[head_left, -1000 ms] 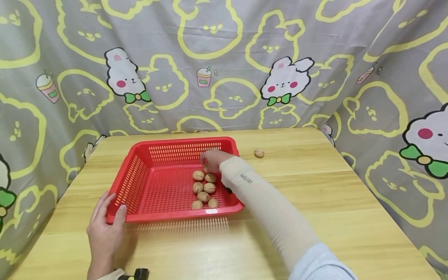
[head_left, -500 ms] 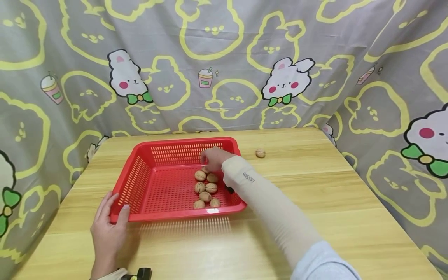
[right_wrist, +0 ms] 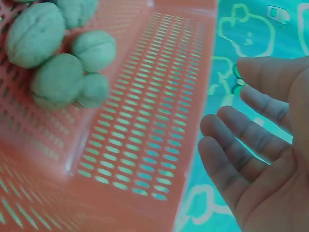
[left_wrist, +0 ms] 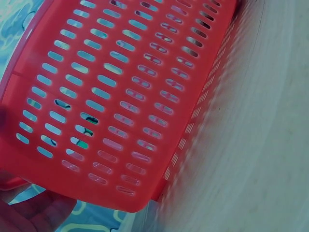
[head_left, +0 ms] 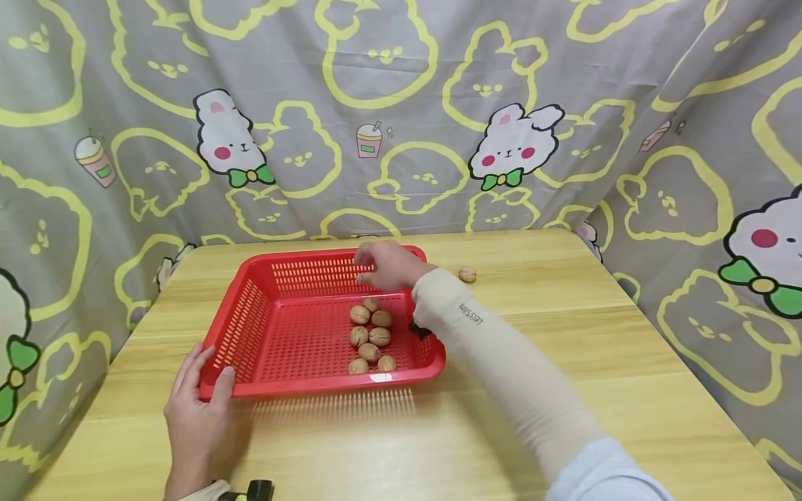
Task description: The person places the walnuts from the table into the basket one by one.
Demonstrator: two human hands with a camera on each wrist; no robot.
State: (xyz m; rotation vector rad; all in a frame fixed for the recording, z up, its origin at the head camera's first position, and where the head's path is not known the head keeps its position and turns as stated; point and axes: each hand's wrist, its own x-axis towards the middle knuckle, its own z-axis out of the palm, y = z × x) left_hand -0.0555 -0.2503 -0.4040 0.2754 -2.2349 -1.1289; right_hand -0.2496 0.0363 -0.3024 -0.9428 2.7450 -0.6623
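Note:
A red plastic basket (head_left: 326, 390) with slotted walls stands on the table. Several walnuts (head_left: 369, 353) lie in its right half, grouped in a rough column. My left hand (head_left: 197, 410) grips the near left corner of the basket, thumb at the front rim and fingers along the left side; in the left wrist view its fingers (left_wrist: 43, 212) show at the rim. Over the back right part of the basket hovers my right hand (head_left: 391, 266), fingers spread and holding nothing. The right wrist view shows that hand's bare palm (right_wrist: 270, 193) beside the basket wall.
A single walnut (head_left: 467, 274) lies on the wooden table (head_left: 564, 334), just right of the basket. Grey patterned curtains (head_left: 426, 83) enclose the table at the back and both sides.
My right hand has lifted up from the rearmost walnut in the basket and drawn slightly back to the right, leaving that walnut with the others. The left hand keeps its place at the corner.

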